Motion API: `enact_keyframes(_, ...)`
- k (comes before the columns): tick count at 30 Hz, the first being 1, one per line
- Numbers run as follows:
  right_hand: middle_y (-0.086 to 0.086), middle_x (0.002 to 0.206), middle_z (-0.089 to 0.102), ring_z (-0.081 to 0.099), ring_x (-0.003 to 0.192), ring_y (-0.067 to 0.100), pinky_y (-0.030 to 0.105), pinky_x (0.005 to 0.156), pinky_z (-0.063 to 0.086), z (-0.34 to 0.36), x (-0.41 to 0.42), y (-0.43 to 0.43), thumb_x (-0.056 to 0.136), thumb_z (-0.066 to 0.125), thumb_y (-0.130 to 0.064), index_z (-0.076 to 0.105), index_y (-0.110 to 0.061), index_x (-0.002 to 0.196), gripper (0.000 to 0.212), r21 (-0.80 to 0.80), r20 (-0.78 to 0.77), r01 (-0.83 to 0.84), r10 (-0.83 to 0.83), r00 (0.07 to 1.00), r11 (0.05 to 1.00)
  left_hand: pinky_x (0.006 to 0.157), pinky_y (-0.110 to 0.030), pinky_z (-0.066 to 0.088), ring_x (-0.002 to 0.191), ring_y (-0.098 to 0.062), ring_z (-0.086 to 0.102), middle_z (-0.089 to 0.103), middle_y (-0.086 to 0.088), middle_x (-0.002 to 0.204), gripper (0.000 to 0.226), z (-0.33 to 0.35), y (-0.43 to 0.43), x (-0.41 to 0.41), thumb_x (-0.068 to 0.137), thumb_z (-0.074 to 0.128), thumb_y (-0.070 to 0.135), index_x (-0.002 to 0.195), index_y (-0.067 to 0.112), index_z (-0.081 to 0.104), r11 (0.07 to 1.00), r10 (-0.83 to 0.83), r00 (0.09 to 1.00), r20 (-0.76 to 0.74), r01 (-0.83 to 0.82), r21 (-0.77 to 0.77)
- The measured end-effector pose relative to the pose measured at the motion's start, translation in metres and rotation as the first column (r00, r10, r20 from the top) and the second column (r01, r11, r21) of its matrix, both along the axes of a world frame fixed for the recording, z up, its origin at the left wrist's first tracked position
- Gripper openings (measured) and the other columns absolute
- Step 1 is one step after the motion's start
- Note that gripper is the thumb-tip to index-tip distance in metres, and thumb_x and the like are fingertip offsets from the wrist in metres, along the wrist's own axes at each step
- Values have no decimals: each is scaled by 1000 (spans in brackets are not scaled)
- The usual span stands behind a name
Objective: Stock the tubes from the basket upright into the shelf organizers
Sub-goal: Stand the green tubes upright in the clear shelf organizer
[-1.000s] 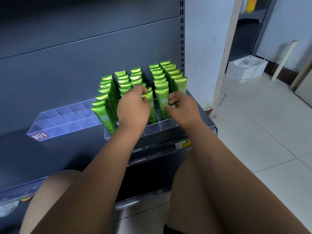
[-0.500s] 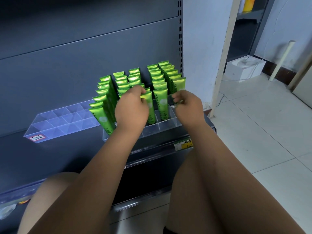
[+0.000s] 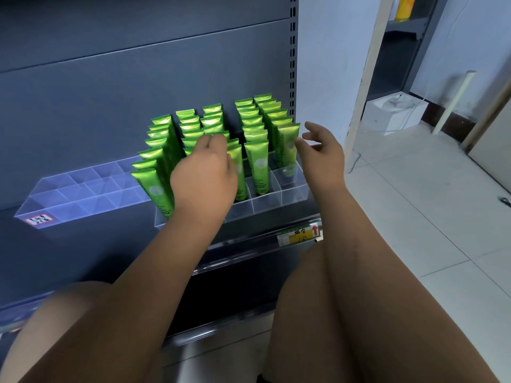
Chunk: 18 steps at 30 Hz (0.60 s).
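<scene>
In the clear organizer [image 3: 293, 194], green tubes [image 3: 255, 161] stand upright, its slots keeping them erect. The left hand [image 3: 204, 175] curls over its middle tubes, probably seating one, though the grip is hidden. The right hand [image 3: 323, 158] hangs beside its right edge, fingers apart and empty.

My only camera rides on my head, wide-angled and tilted forward and down, looking from close above and in front at the shelf organizer [image 3: 265, 207] and its tubes [image 3: 255, 158], with the grey shelf back [image 3: 110, 92] filling the left and tiled floor [image 3: 414, 230] the right.
</scene>
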State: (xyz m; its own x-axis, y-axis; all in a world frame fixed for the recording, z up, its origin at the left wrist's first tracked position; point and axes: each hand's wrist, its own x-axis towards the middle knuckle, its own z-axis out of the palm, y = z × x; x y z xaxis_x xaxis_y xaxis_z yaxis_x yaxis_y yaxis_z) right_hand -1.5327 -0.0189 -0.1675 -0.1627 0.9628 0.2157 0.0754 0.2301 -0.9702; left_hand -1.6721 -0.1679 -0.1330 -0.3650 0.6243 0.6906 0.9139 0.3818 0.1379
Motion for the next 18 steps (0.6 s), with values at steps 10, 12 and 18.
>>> enact_keyframes(10, -7, 94, 74, 65, 84, 10, 30, 80, 58, 1, -8, 17, 92, 70, -24, 74, -24, 93, 4, 51, -89, -40, 44, 995, 998, 59, -36, 46, 78, -31, 60, 69, -6, 90, 12, 2, 5, 4, 92, 60, 18, 93, 10, 69, 990, -85, 978, -193, 104, 94)
enact_keyframes(12, -3, 92, 74, 65, 84, 13, 31, 78, 58, 2, -8, 19, 92, 70, -21, 74, -22, 92, 4, 61, -113, -46, 53, 992, 997, 71, -42, 49, 84, -32, 60, 71, -7, 93, 17, 8, 10, 6, 94, 58, 20, 96, 8, 70, 979, -165, 970, -180, 183, 90)
enact_keyframes(18, 3, 84, 70, 65, 75, 16, 29, 70, 56, 23, 1, 13, 93, 67, -5, 70, -9, 96, 5, 96, -375, -85, 115, 920, 992, 83, -43, 50, 96, -32, 61, 70, -6, 105, 23, 36, 38, 16, 94, 61, 26, 108, 10, 70, 936, -337, 939, -70, 342, 80)
